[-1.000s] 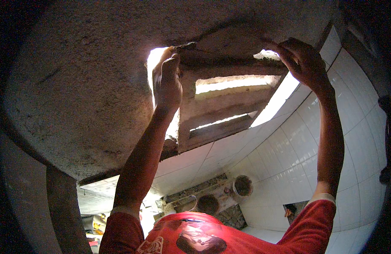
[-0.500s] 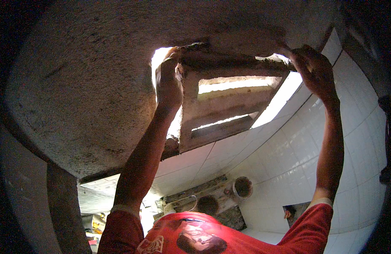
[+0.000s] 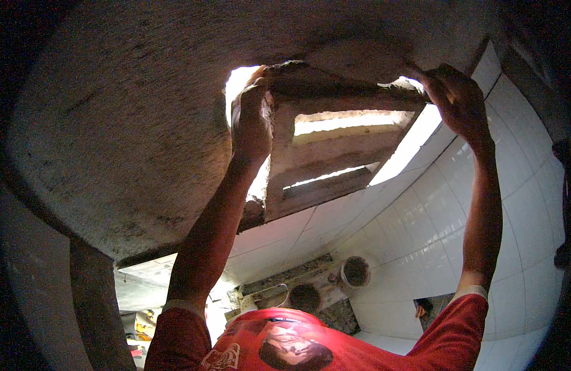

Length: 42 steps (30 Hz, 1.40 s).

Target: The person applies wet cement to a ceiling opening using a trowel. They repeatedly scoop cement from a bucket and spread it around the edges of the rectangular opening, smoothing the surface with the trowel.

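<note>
Slatted panel: there it sits, a brown, rough, wood-like slatted panel in the opening of a rough grey concrete-like slab overhead, between the left hand and the right hand, most of it lying nearer than the fingertips.
Slat line: left to right, right ends slanting a touch farther; whether the whole panel is longer that way, the fisheye bend won't let me tell.
Left hand: high at the far left corner, overlapping the panel's left side in view, fingers bent beside a blazing white gap; glare swallows the tips, so no telling whether it grips.
Right hand: out at the far right corner, fingers curved towards the slab's dark rim; shadow hides the contact, can't call a grip.
Closer hand: the left, by the look of it.
Right flank: glossy white tiled wall, beyond the right forearm.
</note>
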Each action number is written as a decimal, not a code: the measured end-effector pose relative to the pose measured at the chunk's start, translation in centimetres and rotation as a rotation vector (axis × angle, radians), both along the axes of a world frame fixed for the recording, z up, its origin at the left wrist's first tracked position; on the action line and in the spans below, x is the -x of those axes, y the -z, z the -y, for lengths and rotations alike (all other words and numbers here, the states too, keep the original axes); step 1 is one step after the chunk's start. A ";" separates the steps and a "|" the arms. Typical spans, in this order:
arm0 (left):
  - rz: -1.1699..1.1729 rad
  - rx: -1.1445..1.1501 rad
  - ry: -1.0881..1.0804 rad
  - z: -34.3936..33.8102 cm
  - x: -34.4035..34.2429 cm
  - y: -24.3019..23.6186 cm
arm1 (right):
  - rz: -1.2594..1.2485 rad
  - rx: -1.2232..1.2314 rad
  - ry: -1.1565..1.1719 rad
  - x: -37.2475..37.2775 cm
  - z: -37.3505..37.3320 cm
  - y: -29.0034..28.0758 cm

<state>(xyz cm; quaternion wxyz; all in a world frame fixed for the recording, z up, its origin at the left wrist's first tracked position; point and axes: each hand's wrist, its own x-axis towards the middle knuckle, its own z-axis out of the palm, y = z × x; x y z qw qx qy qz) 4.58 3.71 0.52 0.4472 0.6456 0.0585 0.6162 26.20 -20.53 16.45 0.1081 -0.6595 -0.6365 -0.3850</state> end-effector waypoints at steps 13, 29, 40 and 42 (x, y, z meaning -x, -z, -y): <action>0.100 0.033 0.007 0.5 -0.5 0.0 | 0.260 0.027 -0.146 0.5 -2.6 0.7; -0.103 -0.498 -0.511 -2.2 -0.3 2.7 | 0.171 -0.013 0.020 -4.4 2.4 2.1; -0.125 -0.414 -0.474 -2.7 -0.1 2.8 | 0.243 -0.070 -0.098 -8.7 0.7 2.9; -0.118 -0.420 -0.484 -3.0 -0.1 3.1 | 0.191 -0.050 -0.086 -9.0 0.7 3.0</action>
